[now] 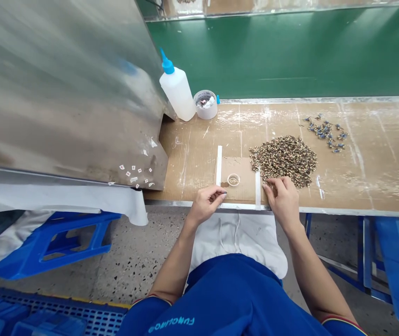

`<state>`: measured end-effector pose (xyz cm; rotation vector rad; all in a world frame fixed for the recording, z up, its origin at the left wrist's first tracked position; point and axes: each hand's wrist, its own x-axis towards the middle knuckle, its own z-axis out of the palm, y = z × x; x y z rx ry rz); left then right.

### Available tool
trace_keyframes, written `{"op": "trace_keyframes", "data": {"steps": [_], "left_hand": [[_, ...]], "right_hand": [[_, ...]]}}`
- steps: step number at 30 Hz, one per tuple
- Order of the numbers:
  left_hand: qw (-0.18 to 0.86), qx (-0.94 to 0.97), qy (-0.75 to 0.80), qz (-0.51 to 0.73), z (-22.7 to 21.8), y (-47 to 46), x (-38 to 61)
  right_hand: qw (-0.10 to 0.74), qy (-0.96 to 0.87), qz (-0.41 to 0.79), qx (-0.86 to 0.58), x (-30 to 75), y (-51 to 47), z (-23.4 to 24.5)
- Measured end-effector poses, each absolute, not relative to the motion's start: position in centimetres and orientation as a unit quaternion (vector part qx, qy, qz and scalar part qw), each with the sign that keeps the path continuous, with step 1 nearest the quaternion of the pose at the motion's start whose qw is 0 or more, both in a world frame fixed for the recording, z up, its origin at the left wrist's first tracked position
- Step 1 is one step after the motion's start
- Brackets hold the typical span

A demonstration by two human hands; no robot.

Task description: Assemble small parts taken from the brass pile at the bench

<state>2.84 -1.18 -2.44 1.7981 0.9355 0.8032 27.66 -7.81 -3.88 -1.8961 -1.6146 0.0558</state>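
Observation:
My left hand [206,201] is at the front edge of the cardboard-covered bench, its thumb and forefinger pinched together at a tiny dark thing too small to name. Against the near edge of a pile of small brown-and-gold pieces [283,158], my right hand [283,199] has its fingers closed. What it grips, if anything, is hidden. Between the hands lies a square of cardboard [243,189] with white tape strips [257,189] at its sides. A small round clear dish [234,179] sits on it, with a pale curved line inside.
At the back left stand a white squeeze bottle [180,93] with a blue nozzle and a tape roll [206,111] holding scraps. Several blue-tipped pieces [325,131] lie scattered at the right. A metal panel [80,93] borders the left; a green surface [283,56] runs behind.

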Motion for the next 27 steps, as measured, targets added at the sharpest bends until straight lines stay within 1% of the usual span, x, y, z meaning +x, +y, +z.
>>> {"op": "trace_keyframes", "data": {"steps": [10,15,19,24,27], "left_hand": [[0.449,0.733,0.378,0.342,-2.4,-1.3,2.9],[0.435,0.737,0.384,0.347,-2.8,-1.3,2.9],[0.428,0.743,0.377,0.349,-2.9,-1.4,2.9],[0.425,0.744,0.378,0.35,-2.9,-1.4,3.1],[0.422,0.744,0.383,0.349,-2.9,-1.4,3.1]], "right_hand": [[0.323,-0.664,0.05,-0.673,28.5,-8.0,-3.4],[0.368,-0.653,0.092,-0.656,28.5,-8.4,-2.9],[0.397,-0.595,0.093,-0.692,28.1,-8.9,-3.0],[0.357,-0.596,0.055,-0.717,27.9,-8.8,-3.7],[0.345,-0.612,0.058,-0.709,28.0,-8.4,-3.8]]}}
